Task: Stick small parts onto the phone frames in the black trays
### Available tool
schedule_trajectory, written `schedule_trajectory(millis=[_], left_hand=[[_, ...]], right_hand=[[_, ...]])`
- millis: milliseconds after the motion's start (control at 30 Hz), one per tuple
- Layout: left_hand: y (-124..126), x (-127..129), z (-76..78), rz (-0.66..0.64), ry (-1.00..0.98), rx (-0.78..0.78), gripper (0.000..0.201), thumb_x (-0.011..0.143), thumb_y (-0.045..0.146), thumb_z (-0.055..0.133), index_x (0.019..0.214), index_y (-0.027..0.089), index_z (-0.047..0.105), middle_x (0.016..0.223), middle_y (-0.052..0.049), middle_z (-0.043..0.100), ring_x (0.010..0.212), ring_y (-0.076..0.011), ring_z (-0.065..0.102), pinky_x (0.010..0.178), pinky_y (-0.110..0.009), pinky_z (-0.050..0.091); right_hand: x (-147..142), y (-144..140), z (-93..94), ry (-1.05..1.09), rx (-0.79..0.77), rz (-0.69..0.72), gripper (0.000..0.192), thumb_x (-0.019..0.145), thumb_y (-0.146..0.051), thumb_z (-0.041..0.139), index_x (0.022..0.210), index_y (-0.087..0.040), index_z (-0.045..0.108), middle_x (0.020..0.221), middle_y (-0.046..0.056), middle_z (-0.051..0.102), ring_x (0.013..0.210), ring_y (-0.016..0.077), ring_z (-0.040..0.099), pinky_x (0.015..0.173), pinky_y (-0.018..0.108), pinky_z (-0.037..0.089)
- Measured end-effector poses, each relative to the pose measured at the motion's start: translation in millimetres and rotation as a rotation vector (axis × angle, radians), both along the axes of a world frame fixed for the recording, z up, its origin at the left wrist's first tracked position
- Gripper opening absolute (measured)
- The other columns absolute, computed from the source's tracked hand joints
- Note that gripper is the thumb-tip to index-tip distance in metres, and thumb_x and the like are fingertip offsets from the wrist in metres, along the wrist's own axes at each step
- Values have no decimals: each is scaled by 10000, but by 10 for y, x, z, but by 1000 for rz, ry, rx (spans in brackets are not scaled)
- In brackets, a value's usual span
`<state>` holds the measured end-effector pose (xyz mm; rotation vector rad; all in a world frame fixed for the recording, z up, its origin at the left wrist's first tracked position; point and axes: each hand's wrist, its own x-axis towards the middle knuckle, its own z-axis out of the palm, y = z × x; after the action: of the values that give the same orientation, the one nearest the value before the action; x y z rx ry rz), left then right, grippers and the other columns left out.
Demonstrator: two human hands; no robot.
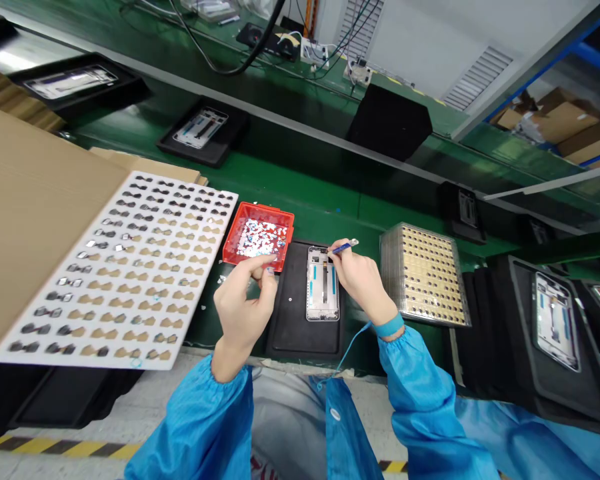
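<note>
A phone frame (316, 287) with blue strips and a dark flex cable lies on a black foam tray (300, 337). My right hand (360, 277) is closed around a slim blue pen-like tool (344, 247) at the top right corner of the frame. Over the near edge of a red bin (289, 230), my left hand (245, 293) holds thumb and index finger pinched close together; whatever may be between them is too small to make out. Many small white pieces (260, 237) fill the bin. A blue wrist strap (389, 325) circles my right wrist.
To the left, a white sheet (190, 320) carries rows of small dark parts, beside brown cardboard (45, 220). Stacked clear trays (430, 273) with small parts stand at right. More phone frames sit in black trays (205, 137) along the green line. A co-worker's blue sleeve (515, 427) shows lower right.
</note>
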<state>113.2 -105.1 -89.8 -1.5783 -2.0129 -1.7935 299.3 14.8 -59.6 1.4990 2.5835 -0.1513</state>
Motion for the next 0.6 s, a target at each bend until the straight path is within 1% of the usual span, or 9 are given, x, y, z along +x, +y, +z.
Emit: schedule_trajectory(millis=[167,233,267,367,400,433,500,533,600], left_hand=[[-96,21,38,10,-10,-25,209,967,153,585,1060,197,767,694,44,654,628,-130,636,724,-246,556],[-112,41,70,-2,-33,-44,213,981,174,570,1042,199,773,697,38,670,618,-131,639,704,-249,556],[-123,51,94,-15,-43,-48,220,987,175,562,1030,200,776,707,33,685,608,-128,638,683,-245,550],[-214,52,207,-77,-51,-59,249,1003,158,556,1014,218,797,721,31,715,569,-113,624,622,-232,527],[-273,37,261,-102,-56,-80,261,1013,155,559,1041,230,808,704,37,708,557,-112,623,609,-229,525],[-349,13,325,-132,-68,-113,277,1027,159,561,1094,245,816,682,45,698,548,-113,626,601,-228,528],[-532,-71,474,-201,-108,-211,337,1071,182,535,1261,284,794,666,50,702,565,-128,671,598,-232,550],[-623,-132,555,-235,-125,-261,373,1093,195,509,1343,304,763,677,45,722,592,-140,705,607,-238,569],[-751,-303,704,-291,-119,-330,413,1119,221,468,1430,340,714,763,18,792,692,-171,773,652,-263,615]], right_hand=[[27,46,-114,89,32,13,284,1152,-266,461,1358,-147,615,1088,166,849,895,319,830,680,308,535],[50,18,-95,164,6,-22,273,1133,-267,485,1347,-151,611,1080,160,847,912,325,830,728,325,574],[73,-36,-66,247,-10,-40,252,1126,-268,491,1321,-163,609,1098,155,843,928,324,830,764,340,593],[172,-414,53,654,-102,-55,148,1124,-294,486,1184,-220,598,1154,129,820,1009,296,823,876,358,627],[211,-602,86,794,-171,-46,131,1128,-314,488,1155,-236,590,1133,114,816,1021,277,821,889,342,631],[251,-804,108,870,-300,-12,130,1136,-335,491,1139,-254,593,1091,85,814,995,251,823,883,318,635],[328,-1187,101,845,-577,75,137,1146,-346,498,1144,-281,619,1030,36,821,929,219,827,845,284,640],[361,-1340,72,796,-630,93,132,1137,-337,509,1172,-287,627,1056,35,824,942,225,828,846,291,641],[404,-1531,-21,740,-667,81,148,1124,-311,499,1203,-290,622,1103,46,831,977,242,832,848,303,644]])
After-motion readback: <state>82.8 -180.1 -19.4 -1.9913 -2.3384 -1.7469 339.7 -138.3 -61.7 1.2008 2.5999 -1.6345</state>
